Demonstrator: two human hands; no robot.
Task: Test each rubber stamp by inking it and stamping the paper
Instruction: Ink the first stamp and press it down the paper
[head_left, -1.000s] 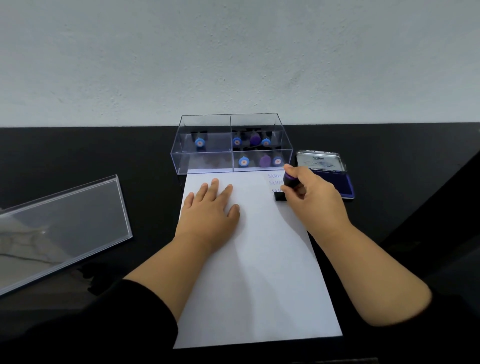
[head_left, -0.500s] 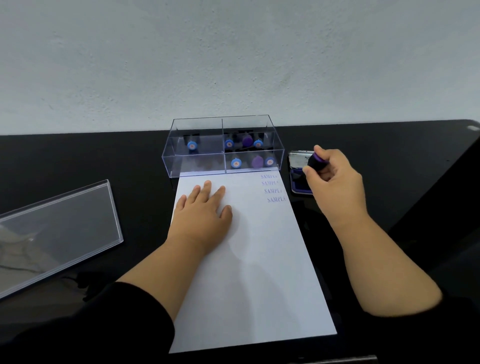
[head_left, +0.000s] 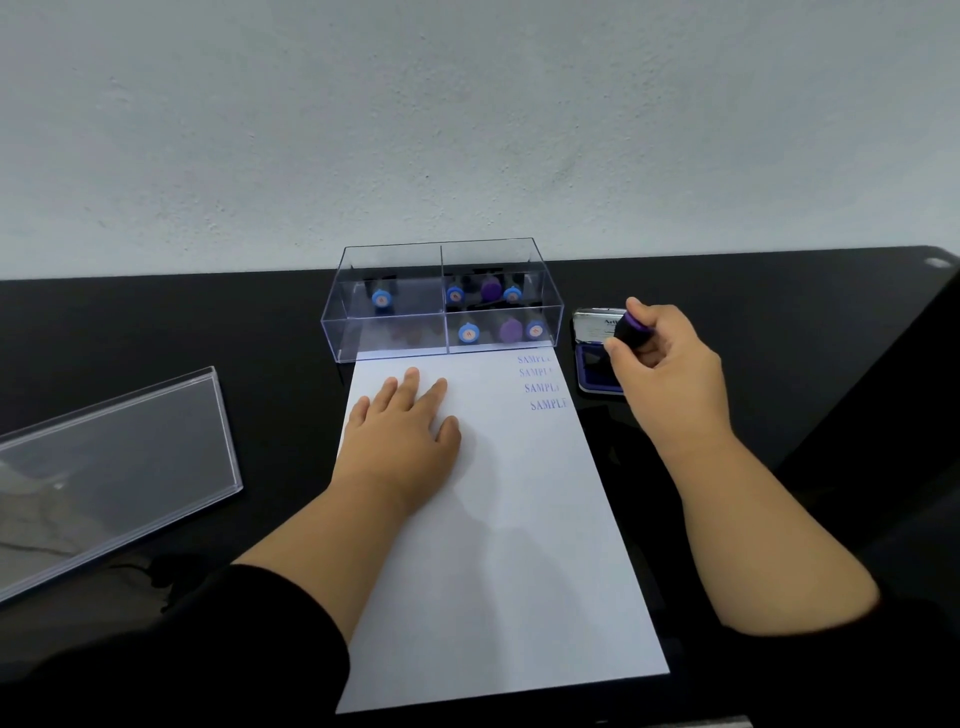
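A white sheet of paper (head_left: 498, 545) lies on the black table, with several blue "SAMPLE" prints (head_left: 543, 387) stacked along its upper right edge. My left hand (head_left: 402, 434) rests flat on the paper, fingers spread. My right hand (head_left: 660, 364) grips a purple-topped rubber stamp (head_left: 631, 330) and holds it over the open blue ink pad (head_left: 592, 371) to the right of the paper. Whether the stamp touches the pad is hidden by my fingers. A clear divided box (head_left: 441, 299) behind the paper holds several blue and purple stamps.
The clear box lid (head_left: 114, 467) lies on the table at the left. The ink pad's lid (head_left: 597, 322) stands open behind the pad. A grey wall rises behind the table, and the table edge falls away at the right.
My right hand lifted the stamp off the paper's upper right corner, leaving a fourth "SAMPLE" print, and carried it right to the ink pad. My left hand stayed flat on the paper.
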